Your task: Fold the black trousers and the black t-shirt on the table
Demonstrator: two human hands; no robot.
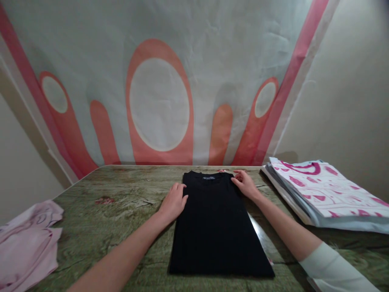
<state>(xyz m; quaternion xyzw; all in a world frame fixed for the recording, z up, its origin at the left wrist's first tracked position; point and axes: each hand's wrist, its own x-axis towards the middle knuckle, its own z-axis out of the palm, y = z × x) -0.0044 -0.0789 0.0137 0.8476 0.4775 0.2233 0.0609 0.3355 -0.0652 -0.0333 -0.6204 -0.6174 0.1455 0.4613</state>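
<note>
A black T-shirt lies folded into a neat rectangle, its neckline at the far end with a small printed label inside the collar. My left hand rests at the shirt's left edge, thumb and fingers apart, fingertips touching the fabric. At the far right corner, near the shoulder, my right hand touches the edge with its thumb and fingers spread a little. Neither hand grips the cloth.
On the right stands a stack of folded clothes, topped by a white garment with pink print. A loosely crumpled pink garment lies at the left edge. The wood-patterned table meets a wall hanging behind.
</note>
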